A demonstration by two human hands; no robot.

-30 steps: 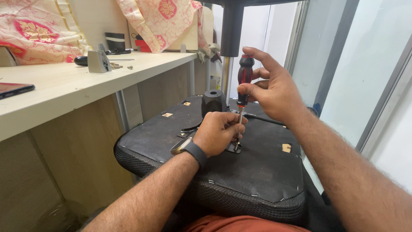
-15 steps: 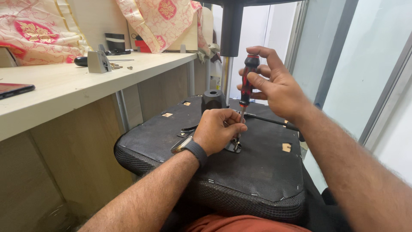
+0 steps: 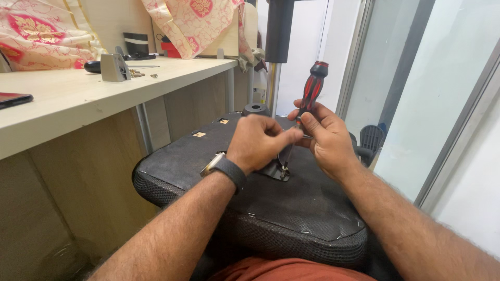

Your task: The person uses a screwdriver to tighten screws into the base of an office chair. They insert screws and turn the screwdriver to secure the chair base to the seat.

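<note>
Bare room is left on the upturned chair seat (image 3: 208, 156) left of the hands, while passage is hemmed by the desk (image 3: 104, 99) and chair column (image 3: 278, 31).

An upturned chair seat (image 3: 224, 171) lies in front of the person, with the left hand (image 3: 258, 143) and right hand (image 3: 323, 140) meeting above its middle, the right hand just right of the left. A screwdriver (image 3: 311, 93) stands nearly upright in the right hand, its tip down at a metal plate (image 3: 276, 169) on the seat, and the left fingertips seem to touch its shaft. To the left runs a desk (image 3: 78, 104) with a small bracket (image 3: 114, 67) on it and cloth (image 3: 41, 36) behind, while a column (image 3: 278, 31) rises beyond the seat and a glass partition (image 3: 432, 78) stands to the right.
</note>
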